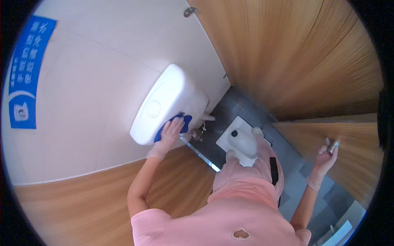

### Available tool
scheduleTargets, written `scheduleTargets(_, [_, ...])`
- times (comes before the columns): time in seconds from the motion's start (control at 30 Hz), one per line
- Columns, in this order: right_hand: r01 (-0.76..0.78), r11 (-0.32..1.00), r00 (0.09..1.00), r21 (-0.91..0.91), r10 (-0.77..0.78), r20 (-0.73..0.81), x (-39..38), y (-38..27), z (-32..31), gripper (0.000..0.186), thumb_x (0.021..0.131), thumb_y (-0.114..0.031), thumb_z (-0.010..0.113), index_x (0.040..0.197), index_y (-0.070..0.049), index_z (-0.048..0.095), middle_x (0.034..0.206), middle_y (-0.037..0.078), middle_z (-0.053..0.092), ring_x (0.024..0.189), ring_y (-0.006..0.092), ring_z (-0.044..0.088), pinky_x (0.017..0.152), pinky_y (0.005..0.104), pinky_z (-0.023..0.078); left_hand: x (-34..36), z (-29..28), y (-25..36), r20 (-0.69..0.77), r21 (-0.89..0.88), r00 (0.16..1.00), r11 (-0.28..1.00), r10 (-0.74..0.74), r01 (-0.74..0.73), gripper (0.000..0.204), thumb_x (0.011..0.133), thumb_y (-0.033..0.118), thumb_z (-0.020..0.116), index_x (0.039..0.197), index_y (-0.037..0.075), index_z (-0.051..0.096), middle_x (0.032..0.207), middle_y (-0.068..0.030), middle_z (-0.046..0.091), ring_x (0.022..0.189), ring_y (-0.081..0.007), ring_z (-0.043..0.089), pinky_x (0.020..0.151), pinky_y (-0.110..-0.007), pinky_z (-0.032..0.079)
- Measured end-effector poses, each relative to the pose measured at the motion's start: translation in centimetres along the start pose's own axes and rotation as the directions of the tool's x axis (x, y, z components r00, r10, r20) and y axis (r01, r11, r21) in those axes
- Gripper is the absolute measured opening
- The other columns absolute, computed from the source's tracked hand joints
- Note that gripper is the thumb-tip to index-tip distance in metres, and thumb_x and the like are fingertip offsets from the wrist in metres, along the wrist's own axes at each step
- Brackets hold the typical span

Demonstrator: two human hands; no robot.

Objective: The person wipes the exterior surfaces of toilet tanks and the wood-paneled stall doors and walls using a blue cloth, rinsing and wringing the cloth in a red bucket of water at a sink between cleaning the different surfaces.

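My left hand [167, 135], in a clear thin glove, presses a dark blue cloth [186, 123] against the front of a white toilet cistern [164, 88] on the wall. Its fingers lie over the cloth, which is bunched beneath them. A round button [154, 108] shows on the cistern's top. Out to the right, my gloved right hand [324, 160] has its fingers closed around a small metal door latch [333, 146] on a wooden door [349, 164]. Part of the latch is hidden by the fingers.
A white squat toilet [242, 139] is set in the dark grey tiled floor [230, 104], between my feet. Wood-grain partitions [295, 53] stand close on both sides. A blue sign [30, 61] hangs on the pale wall [94, 82]. Pipework [199, 133] sits below the cistern.
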State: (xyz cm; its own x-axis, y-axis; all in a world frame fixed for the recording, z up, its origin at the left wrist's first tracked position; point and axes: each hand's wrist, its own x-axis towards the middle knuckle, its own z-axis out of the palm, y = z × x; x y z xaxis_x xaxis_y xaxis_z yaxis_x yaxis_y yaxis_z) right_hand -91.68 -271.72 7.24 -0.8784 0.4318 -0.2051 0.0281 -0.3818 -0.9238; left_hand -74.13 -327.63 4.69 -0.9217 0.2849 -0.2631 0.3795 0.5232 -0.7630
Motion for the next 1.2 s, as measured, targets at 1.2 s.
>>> scheduleTargets(1.2, [0.009,1.0,0.984,-0.01,-0.007,0.18,0.5,0.8,-2.6,0.042,0.089,-0.043,0.055,0.115,-0.01,0.05,0.102,0.008,0.058,0.075,0.0126,0.051,0.063,0.0249,0.04,-10.4,2.3,0.9,-0.243,-0.734,0.466,0.475,-0.851,0.485,0.054,0.076,0.022,0.064,0.128,0.017,0.052,0.134,-0.0197,0.039,0.122,-0.0448,0.035,0.099,-0.059,0.029])
